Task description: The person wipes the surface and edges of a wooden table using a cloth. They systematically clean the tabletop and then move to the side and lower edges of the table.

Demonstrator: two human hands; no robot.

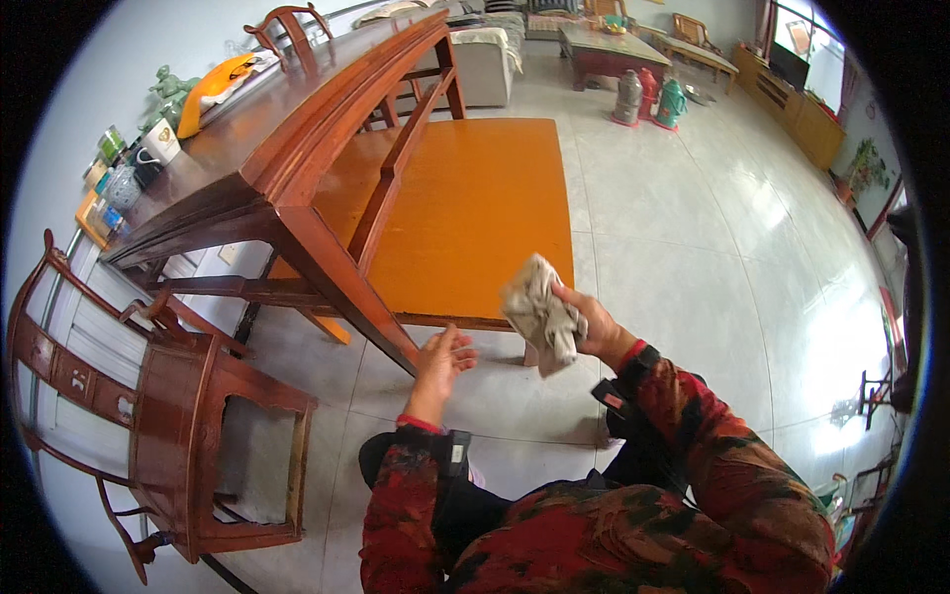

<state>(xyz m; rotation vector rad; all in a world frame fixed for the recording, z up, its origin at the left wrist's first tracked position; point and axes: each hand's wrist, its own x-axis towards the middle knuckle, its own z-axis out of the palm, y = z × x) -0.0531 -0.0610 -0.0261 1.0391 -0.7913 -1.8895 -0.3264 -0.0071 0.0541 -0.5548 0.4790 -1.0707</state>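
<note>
A crumpled pale grey cloth is gripped in my right hand, raised near the front right corner of a low orange-brown wooden table. My left hand holds nothing and has its fingers apart. It is beside the lower end of a leg of the tall reddish-brown wooden table. That taller table stands over the left part of the low one, its side rail crossing above the orange top.
A carved wooden armchair stands at the left. A white mug, jars and a green figurine crowd the tall table's wall side. Thermos flasks stand on the tiled floor, before a coffee table.
</note>
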